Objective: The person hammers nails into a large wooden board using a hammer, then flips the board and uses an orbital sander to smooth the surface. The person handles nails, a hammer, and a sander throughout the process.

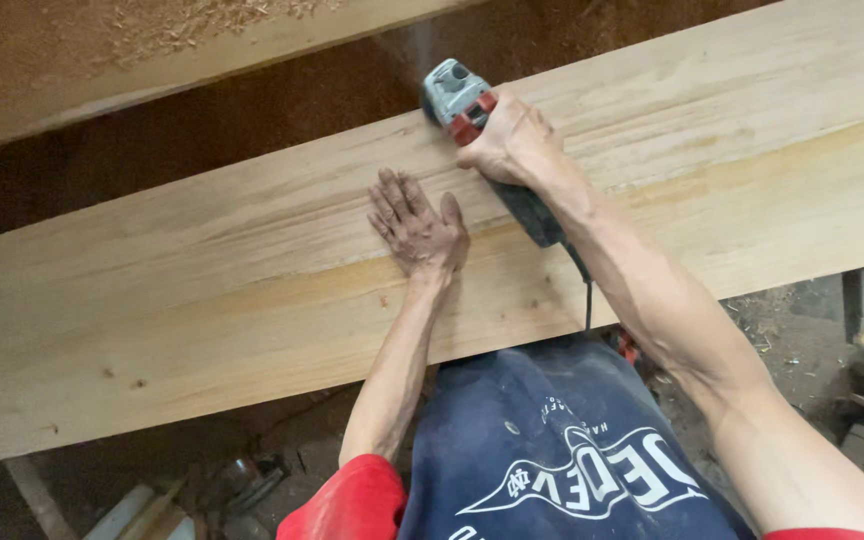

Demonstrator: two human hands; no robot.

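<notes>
Here, a wide pale wooden plank (202,290) runs across the view from lower left to upper right, and both hands work on its upper face. A second plank (72,70), strewn with wood shavings (192,20), lies beyond the far edge, well apart from either hand.

The left hand (417,228) lies flat on the plank, palm down, fingers spread and extended; it is open and grips nothing. Its skin is coated with dust.

Just to the right of the left hand, and slightly farther away from the person, the right hand (510,140) is closed around the body of a handheld power tool (472,130). The tool's grey head with red trim projects beyond the knuckles and sits on the plank near its far edge. The dark rear body extends back under the wrist, and a black power cord (587,295) hangs from it over the plank's near edge.

Below the forearms, a dark blue apron (552,450) covers the person's front.
</notes>
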